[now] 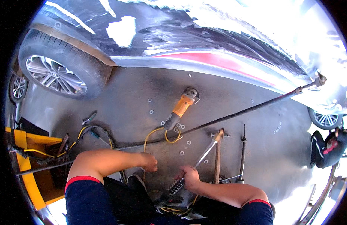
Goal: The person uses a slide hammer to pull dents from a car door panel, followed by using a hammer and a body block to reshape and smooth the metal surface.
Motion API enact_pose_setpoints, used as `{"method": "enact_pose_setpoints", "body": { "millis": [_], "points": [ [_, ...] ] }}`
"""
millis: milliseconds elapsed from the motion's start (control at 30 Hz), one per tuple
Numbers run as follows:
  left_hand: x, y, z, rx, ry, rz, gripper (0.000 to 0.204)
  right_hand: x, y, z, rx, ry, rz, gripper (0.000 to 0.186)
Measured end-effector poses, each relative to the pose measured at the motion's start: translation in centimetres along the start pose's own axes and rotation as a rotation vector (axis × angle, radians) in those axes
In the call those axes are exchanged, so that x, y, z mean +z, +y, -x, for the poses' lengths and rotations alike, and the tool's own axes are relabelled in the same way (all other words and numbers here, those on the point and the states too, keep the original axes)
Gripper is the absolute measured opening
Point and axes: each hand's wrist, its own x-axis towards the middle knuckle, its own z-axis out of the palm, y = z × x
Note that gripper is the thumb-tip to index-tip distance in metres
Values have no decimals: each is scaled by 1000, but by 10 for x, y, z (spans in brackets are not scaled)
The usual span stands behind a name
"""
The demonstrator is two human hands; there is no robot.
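My right hand is wrapped round a long tool with a silver shaft, its copper-coloured tip pointing away from me. A dark coil shows just below that hand. Beyond the tip, the shaft overlaps the head of a hammer with a wooden handle. My left hand is closed with curled fingers, above the floor near a yellow cable; anything inside it is hidden. Farther off, a yellow angle grinder lies on the floor. Several small metal washers are scattered around it.
A car's scuffed side panel spans the far side, with a wheel at left. A long dark bar slants across the floor. A yellow metal frame stands at left; a person crouches at far right. A thin rod lies nearby.
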Motion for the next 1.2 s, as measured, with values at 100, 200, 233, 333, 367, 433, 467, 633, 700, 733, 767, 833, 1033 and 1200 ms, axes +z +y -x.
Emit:
{"method": "enact_pose_setpoints", "body": {
  "millis": [100,200,233,333,367,433,467,633,700,733,767,833,1033,1200],
  "points": [
    [57,8,20,-134,-97,324,63,48,-50,46,76,-358,-65,19],
    [59,57,24,-133,-10,767,59,61,-104,66,44,-539,-56,26],
    [64,71,33,-83,15,978,57,73,-122,76,15,-558,-78,26],
    [80,109,84,3,66,1556,49,115,-170,113,-12,-666,-25,29],
    [85,119,93,21,64,1680,46,122,-181,121,-27,-708,48,30],
    [93,133,99,55,59,1856,41,125,-191,123,-34,-880,66,34],
    [97,141,103,64,67,1925,38,127,-192,124,-26,-953,95,35],
    [93,182,125,-17,218,2175,21,146,-192,136,40,-1056,144,44],
    [89,190,128,-122,267,2192,29,147,-195,136,40,-1073,154,44],
    [89,190,128,-125,265,2197,29,147,-196,136,32,-1087,162,43],
    [86,190,127,-133,296,2220,33,148,-199,136,21,-1094,169,43],
    [78,191,128,-137,330,2242,38,147,-201,136,13,-1109,168,43],
    [69,193,129,-42,382,2136,51,145,-213,135,9,-1108,192,45],
    [62,194,133,-70,401,2166,54,146,-212,133,6,-1146,178,45]
  ]
}}
